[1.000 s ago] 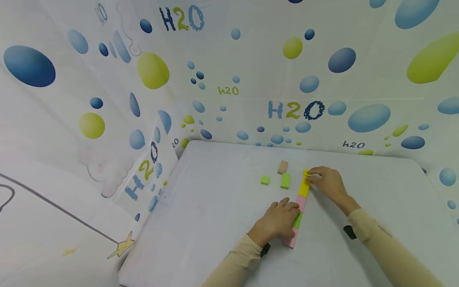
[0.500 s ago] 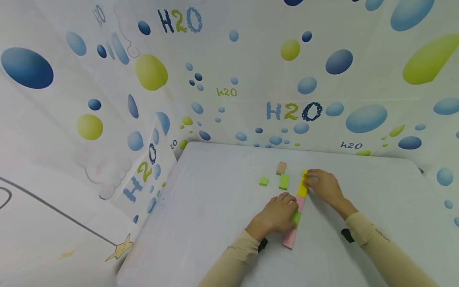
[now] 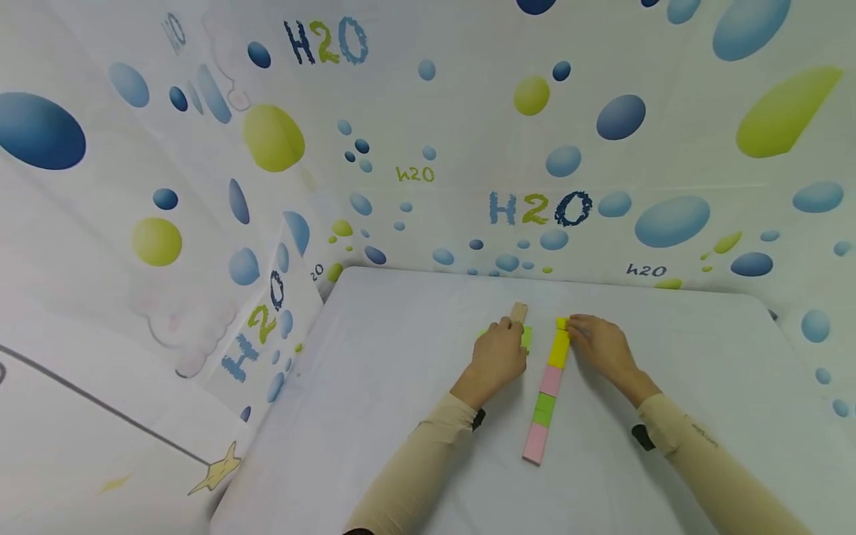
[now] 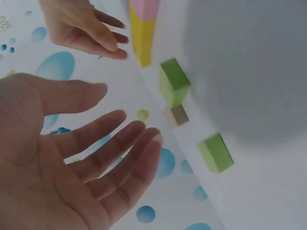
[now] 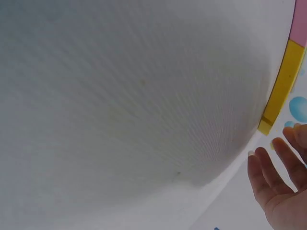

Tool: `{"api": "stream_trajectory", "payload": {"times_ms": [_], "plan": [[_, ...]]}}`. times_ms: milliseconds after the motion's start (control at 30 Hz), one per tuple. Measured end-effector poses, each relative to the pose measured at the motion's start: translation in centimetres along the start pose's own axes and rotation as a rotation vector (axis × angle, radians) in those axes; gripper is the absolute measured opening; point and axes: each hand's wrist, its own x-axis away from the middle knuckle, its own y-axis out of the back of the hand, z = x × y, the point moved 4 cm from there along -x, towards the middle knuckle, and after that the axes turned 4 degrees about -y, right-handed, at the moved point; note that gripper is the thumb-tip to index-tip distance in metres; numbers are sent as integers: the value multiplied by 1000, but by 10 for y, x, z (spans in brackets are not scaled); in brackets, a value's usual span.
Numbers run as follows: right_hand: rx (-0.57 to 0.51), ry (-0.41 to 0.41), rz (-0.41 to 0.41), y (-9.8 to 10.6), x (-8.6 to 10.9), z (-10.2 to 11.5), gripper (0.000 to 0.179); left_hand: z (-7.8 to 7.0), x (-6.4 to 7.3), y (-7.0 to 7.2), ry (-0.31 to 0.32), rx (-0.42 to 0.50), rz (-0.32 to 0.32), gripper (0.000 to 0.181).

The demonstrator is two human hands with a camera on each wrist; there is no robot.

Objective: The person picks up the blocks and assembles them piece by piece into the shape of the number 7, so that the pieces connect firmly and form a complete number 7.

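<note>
The left hand (image 3: 495,360) held its fingers parted, thumb wide, near two green blocks (image 4: 175,81). The right hand (image 3: 605,349), fingers loosely parted, flanked the block row's (image 3: 551,380) far yellow end; its long axis ran near to far, slanting right, flat rectangles on the white table (image 3: 401,386).

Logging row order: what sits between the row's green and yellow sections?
A pink section fills the stretch between the green section and the yellow section, plain in the head view.
</note>
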Motion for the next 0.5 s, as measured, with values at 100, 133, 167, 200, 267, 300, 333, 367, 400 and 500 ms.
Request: {"api": "stream_trajectory", "payload": {"times_ms": [100, 133, 167, 200, 267, 300, 333, 367, 400, 500], "plan": [[-9, -28, -23, 2, -4, -4, 24, 8, -14, -1, 67, 16, -12, 31], [-16, -45, -23, 3, -6, -6, 24, 11, -19, -1, 86, 14, -10, 32], [-23, -64, -21, 3, -8, -8, 24, 12, -23, -1, 101, 12, -9, 32], [-29, -84, -19, 3, -10, -10, 24, 14, -27, -1, 113, 10, -8, 33], [-41, -126, -12, 2, -13, -13, 24, 17, -35, -2, 131, 1, -7, 33], [-45, -145, -7, 2, -15, -14, 25, 19, -39, -3, 137, -3, -3, 34], [-47, -161, -1, 1, -17, -15, 25, 21, -42, -4, 142, -5, 0, 34], [-49, -175, 5, 0, -19, -16, 25, 23, -46, -6, 145, -10, 5, 35], [-50, -189, 10, -1, -20, -17, 25, 25, -50, -8, 150, -9, 10, 35], [-60, -217, 32, -4, -23, -19, 24, 32, -61, -15, 166, 2, 20, 37]]}}
